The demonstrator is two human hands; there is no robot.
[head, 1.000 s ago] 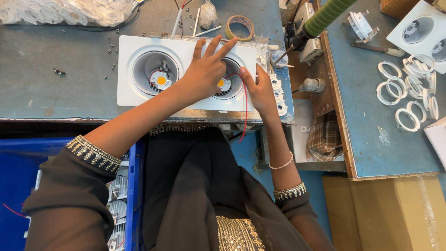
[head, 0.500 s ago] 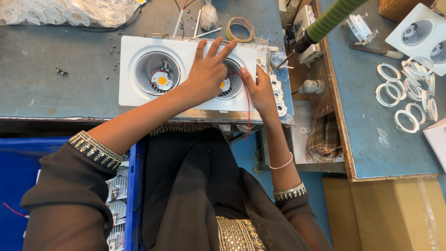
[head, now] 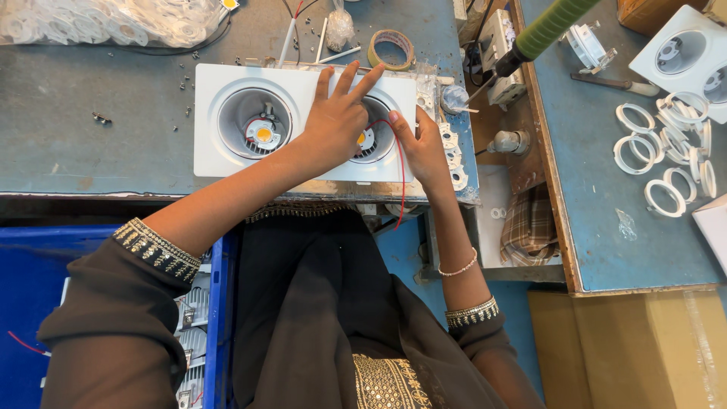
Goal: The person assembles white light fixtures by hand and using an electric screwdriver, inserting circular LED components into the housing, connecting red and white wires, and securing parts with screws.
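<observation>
A white double downlight housing (head: 303, 85) lies on the blue-grey bench, with two round recesses. The left recess (head: 254, 123) shows a small yellow LED chip. My left hand (head: 337, 113) lies flat over the right recess (head: 376, 140), fingers spread and pressing on the housing. My right hand (head: 424, 148) rests on the housing's right edge, its fingers pinching a thin red wire (head: 400, 163) that loops out of the right recess and runs down over the bench edge.
A tape roll (head: 391, 48) and a small plastic bag (head: 340, 26) lie behind the housing. A green-handled tool (head: 541, 34) hangs at right. White rings (head: 666, 155) and another white housing (head: 681, 51) sit on the right bench. A blue crate (head: 45, 303) with metal parts stands lower left.
The red wire now arcs higher across the right recess. Both hands stay on the housing with only slight finger shifts.
</observation>
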